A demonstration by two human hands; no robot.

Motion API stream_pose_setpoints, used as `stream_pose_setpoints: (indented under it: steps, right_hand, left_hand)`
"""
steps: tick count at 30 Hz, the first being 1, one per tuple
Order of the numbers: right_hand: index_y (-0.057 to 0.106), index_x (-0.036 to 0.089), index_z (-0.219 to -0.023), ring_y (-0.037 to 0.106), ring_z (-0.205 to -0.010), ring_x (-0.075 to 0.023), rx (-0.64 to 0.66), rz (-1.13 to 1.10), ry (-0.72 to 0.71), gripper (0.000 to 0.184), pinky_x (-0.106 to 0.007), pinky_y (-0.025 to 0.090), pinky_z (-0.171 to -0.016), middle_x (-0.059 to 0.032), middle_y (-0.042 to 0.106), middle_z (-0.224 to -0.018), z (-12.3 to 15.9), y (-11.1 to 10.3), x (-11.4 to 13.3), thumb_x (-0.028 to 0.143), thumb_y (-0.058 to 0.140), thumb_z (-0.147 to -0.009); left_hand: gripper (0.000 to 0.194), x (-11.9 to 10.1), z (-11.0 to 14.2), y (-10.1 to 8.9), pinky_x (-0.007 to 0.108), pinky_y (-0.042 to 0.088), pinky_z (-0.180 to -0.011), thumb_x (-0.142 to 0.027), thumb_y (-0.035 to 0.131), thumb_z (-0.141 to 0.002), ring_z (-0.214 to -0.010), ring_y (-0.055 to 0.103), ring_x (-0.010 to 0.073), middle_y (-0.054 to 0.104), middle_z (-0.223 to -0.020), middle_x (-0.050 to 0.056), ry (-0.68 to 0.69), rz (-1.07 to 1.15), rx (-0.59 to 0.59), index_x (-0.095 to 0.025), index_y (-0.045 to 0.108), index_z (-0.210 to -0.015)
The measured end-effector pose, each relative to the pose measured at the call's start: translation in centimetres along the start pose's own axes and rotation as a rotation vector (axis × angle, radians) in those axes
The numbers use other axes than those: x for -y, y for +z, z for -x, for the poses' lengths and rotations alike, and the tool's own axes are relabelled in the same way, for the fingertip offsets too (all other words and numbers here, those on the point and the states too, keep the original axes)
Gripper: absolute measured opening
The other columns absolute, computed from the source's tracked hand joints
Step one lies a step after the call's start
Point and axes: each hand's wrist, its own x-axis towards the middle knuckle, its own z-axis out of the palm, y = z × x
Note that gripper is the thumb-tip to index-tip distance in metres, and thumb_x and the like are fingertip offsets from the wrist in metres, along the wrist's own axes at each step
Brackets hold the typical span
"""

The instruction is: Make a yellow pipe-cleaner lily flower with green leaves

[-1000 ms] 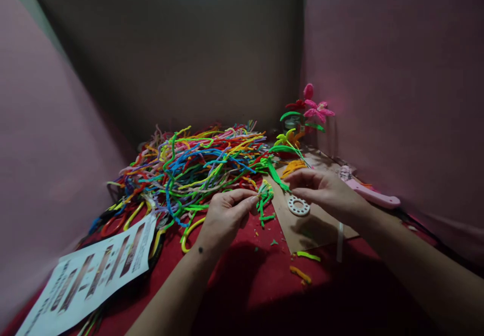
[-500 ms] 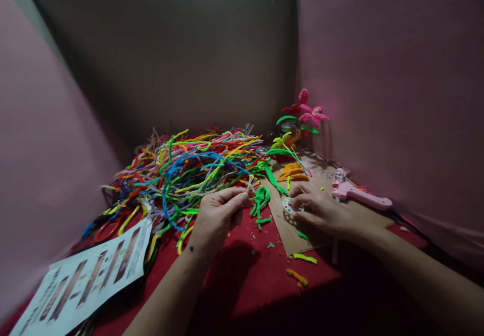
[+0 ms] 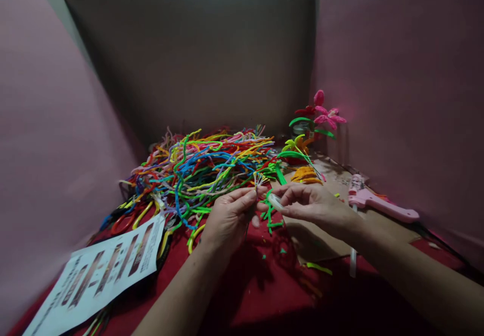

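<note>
My left hand (image 3: 229, 220) is closed in a pinch on a small bunch of flower stamens (image 3: 260, 178). Their thin pale stalks fan out upward above the fingertips. Close on its right, my right hand (image 3: 315, 206) grips a white roll of tape (image 3: 275, 202) between thumb and fingers, tilted on edge. The two hands are nearly touching. Behind and below the roll lie curled green pipe-cleaner pieces (image 3: 270, 221), partly hidden by the fingers.
A big heap of coloured pipe cleaners (image 3: 212, 162) spreads at the back left. A printed sheet (image 3: 102, 270) lies front left. On the right are a pink glue gun (image 3: 385, 206), cardboard (image 3: 321, 240), orange petals (image 3: 306, 174) and finished pink flowers (image 3: 329, 118).
My right hand has lifted the white roll off the cardboard and brought it left, beside the stamens. My left hand still pinches the stamens. The whole view has shifted slightly.
</note>
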Motion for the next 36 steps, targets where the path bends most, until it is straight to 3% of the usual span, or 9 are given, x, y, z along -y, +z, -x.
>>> stream_pose_setpoints:
  steps: [4,10,15,20,23,31,36]
  right_hand:
    - [0.058,0.016,-0.067,0.056,-0.083,-0.0181,0.056,-0.059,0.037,0.018,-0.035,0.043,-0.076,-0.0062,0.060,-0.086,-0.4,1.1,-0.2,0.031,0.069,-0.066]
    - [0.054,0.019,-0.101,0.050,-0.093,-0.0169,0.148,-0.155,-0.022,0.038,-0.031,0.042,-0.077,-0.0041,0.055,-0.097,-1.7,2.4,-0.6,0.021,0.068,-0.065]
    - [0.057,0.019,-0.086,0.047,-0.067,-0.0107,0.206,-0.052,-0.001,0.016,-0.024,0.040,-0.060,0.0007,0.051,-0.077,-2.9,2.5,-0.8,0.032,0.058,-0.077]
    - [0.064,0.020,-0.088,0.051,-0.070,-0.0129,0.255,-0.038,0.056,0.026,-0.024,0.040,-0.057,-0.0019,0.057,-0.080,-2.9,1.9,-1.1,0.042,0.053,-0.080]
    - [0.065,0.020,-0.088,0.053,-0.079,-0.0147,0.189,-0.086,0.074,0.025,-0.025,0.042,-0.062,-0.0025,0.061,-0.089,-2.6,1.8,-1.0,0.041,0.056,-0.078]
    - [0.070,0.018,-0.073,0.053,-0.068,-0.0137,-0.037,-0.034,-0.032,0.016,-0.027,0.039,-0.066,-0.0008,0.062,-0.069,-2.5,0.6,-0.8,0.032,0.062,-0.075]
    - [0.069,0.019,-0.067,0.054,-0.063,-0.0112,0.010,-0.260,-0.112,0.014,-0.026,0.041,-0.064,0.0001,0.063,-0.066,-2.2,1.7,-0.1,0.027,0.061,-0.075]
  left_hand:
    - [0.010,0.5,-0.4,-0.2,0.018,0.047,-0.045,-0.014,0.069,-0.066,-0.057,0.064,0.0142,0.069,-0.067,0.009,0.009,0.044,-0.082,-0.007,0.067,-0.073]
    - [0.012,0.5,-0.6,-0.3,0.020,0.050,-0.053,-0.015,0.068,-0.068,-0.052,0.063,0.0123,0.069,-0.062,0.008,-0.024,0.103,-0.044,-0.006,0.066,-0.075]
    - [0.012,0.5,-0.9,-0.4,0.020,0.050,-0.054,-0.013,0.070,-0.066,-0.054,0.062,0.0121,0.066,-0.058,0.005,0.022,0.154,-0.081,-0.006,0.065,-0.074]
    - [0.014,0.6,-1.0,-0.5,0.022,0.051,-0.057,-0.016,0.071,-0.064,-0.054,0.062,0.0127,0.067,-0.061,0.006,0.077,0.137,-0.106,-0.007,0.064,-0.071]
    - [0.014,0.8,-1.0,-0.4,0.024,0.052,-0.059,-0.020,0.069,-0.067,-0.056,0.063,0.0136,0.067,-0.061,0.006,0.111,0.065,-0.114,-0.008,0.065,-0.073]
    - [0.017,0.8,-0.8,-0.6,0.017,0.043,-0.044,-0.024,0.062,-0.075,-0.044,0.054,0.0070,0.066,-0.060,0.004,0.249,-0.219,-0.160,-0.009,0.067,-0.083]
    - [0.015,0.9,-0.1,0.4,0.018,0.041,-0.039,-0.024,0.061,-0.075,-0.040,0.051,0.0077,0.061,-0.052,0.000,0.313,-0.407,-0.230,-0.011,0.067,-0.078]
